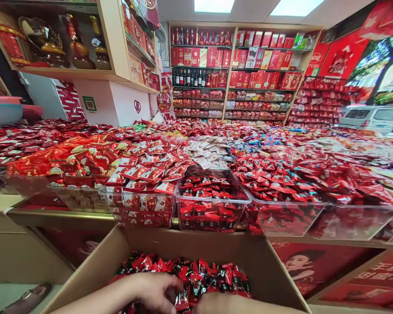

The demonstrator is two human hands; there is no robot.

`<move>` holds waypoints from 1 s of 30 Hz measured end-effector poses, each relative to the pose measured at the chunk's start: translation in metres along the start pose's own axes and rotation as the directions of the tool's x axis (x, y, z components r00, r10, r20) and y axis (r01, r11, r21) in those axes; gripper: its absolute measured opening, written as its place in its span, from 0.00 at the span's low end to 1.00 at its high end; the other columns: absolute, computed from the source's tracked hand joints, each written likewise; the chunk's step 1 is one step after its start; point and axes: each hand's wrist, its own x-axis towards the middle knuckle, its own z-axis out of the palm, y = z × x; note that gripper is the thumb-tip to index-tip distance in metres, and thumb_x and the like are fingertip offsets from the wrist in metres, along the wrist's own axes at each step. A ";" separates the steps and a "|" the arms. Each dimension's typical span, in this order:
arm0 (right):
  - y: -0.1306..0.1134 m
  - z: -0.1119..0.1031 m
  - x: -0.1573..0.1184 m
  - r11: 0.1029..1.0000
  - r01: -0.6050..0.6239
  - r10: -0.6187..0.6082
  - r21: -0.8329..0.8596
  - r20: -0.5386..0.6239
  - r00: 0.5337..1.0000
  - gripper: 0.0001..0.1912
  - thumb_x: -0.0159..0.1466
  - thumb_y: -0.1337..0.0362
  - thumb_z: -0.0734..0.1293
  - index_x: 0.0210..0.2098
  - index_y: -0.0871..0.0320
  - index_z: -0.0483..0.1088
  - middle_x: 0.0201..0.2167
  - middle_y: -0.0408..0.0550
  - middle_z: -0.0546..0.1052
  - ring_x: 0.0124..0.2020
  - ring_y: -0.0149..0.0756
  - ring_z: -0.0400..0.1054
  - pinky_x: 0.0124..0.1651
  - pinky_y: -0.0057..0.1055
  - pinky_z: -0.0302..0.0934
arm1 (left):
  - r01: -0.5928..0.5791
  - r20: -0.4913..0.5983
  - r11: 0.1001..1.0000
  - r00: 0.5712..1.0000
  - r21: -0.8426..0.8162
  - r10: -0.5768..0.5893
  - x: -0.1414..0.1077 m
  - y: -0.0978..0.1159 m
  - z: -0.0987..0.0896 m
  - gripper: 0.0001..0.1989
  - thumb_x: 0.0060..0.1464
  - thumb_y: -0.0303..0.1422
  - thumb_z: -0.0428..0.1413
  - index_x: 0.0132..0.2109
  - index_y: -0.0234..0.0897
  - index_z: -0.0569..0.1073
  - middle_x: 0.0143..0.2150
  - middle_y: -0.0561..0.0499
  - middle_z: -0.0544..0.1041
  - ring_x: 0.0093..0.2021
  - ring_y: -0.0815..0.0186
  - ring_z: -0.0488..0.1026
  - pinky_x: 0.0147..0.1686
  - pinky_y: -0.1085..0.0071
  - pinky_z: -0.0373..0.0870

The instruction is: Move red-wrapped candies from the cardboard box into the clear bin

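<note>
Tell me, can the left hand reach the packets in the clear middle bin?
Probably yes, if it lifts first: the left hand is down in the cardboard box, whose far wall stands in the way. Above that, the open top of the clear bin leaves its packets uncovered.

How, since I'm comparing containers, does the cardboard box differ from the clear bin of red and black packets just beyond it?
The cardboard box is brown and opaque; the clear bin is see-through. The cardboard box sits lower and nearer than the clear bin. The left hand and right hand are in the cardboard box, neither in the clear bin. Both hold red and black packets.
</note>
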 end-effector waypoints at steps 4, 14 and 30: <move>0.004 -0.021 0.004 0.973 -0.054 0.109 0.226 -0.235 0.966 0.16 0.42 0.60 0.67 0.31 0.57 0.66 0.20 0.38 0.65 0.19 0.25 0.55 0.19 0.21 0.49 | -0.262 -0.108 0.875 0.965 -0.407 0.238 -0.001 0.022 -0.005 0.30 0.37 0.36 0.57 0.50 0.39 0.57 0.42 0.49 0.69 0.40 0.66 0.65 0.37 0.72 0.60; 0.005 -0.045 -0.010 0.477 0.197 0.217 0.856 -0.333 0.918 0.18 0.43 0.62 0.69 0.31 0.63 0.64 0.23 0.41 0.68 0.24 0.24 0.59 0.29 0.23 0.54 | -0.346 -0.325 0.599 0.934 -0.722 0.148 -0.012 0.049 -0.011 0.19 0.41 0.30 0.54 0.44 0.37 0.62 0.35 0.50 0.69 0.29 0.70 0.66 0.24 0.74 0.62; -0.004 -0.046 -0.012 0.416 0.234 0.252 0.879 -0.359 0.899 0.15 0.47 0.59 0.66 0.31 0.63 0.67 0.23 0.42 0.68 0.21 0.23 0.58 0.24 0.22 0.53 | -0.314 -0.365 0.704 0.927 -0.637 0.082 -0.016 0.051 -0.014 0.08 0.41 0.35 0.53 0.28 0.34 0.66 0.18 0.58 0.68 0.20 0.75 0.62 0.21 0.78 0.54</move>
